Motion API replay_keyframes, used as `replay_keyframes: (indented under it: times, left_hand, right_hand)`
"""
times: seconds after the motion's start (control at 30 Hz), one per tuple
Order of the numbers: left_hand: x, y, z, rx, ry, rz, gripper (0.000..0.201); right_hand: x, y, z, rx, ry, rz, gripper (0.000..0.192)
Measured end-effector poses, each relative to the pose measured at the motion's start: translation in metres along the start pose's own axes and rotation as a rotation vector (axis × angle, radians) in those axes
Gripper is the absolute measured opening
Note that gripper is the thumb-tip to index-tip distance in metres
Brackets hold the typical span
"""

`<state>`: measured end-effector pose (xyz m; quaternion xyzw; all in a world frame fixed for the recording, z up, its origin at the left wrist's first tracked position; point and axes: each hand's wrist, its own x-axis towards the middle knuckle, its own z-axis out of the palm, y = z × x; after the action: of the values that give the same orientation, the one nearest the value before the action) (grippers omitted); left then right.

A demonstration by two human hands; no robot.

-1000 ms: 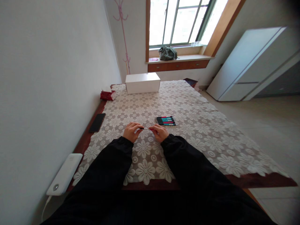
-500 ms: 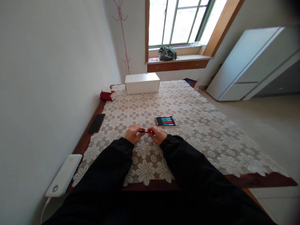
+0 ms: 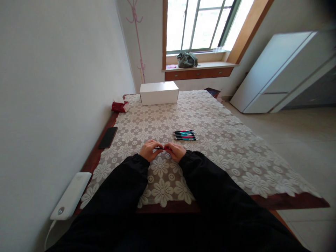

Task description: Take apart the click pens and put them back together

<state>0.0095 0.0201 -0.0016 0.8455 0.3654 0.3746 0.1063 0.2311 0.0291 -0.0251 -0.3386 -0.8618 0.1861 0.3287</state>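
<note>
Since a second ago my hands have drawn closer together, and the slim pen with the black front and red barrel (image 3: pixel 162 148) now shows its red part between them, where only a dark tip and a pale middle showed before.

Going left to right: a black phone (image 3: pixel 108 137) lies at the left edge of the dark wooden table (image 3: pixel 288 202), which is covered by a white lace flower-pattern cloth (image 3: pixel 223 140). My left hand (image 3: pixel 148 150) is curled round the pen's black end, fingers pinched narrow. The pen lies level just above the cloth, its long axis running left to right across my view, black end to the left, red end to the right. My right hand (image 3: pixel 177 151) closes on the red end.

I judge the step to be joining or twisting the pen's two halves; the next move would call for a steady counter-grip and keeping both halves in line.

Beyond my right hand, apart from it, a row of black, teal and red pens (image 3: pixel 185 135) lies parallel.
</note>
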Motion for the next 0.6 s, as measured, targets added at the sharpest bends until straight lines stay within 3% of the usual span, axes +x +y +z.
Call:
replay_keyframes:
  times: [0.6]
  left_hand:
    - [0.0008, 0.0012, 0.0002, -0.018, -0.005, 0.007, 0.011]
  right_hand:
    - [-0.0012, -0.0057, -0.0017, -0.102, -0.035, 0.099, 0.014]
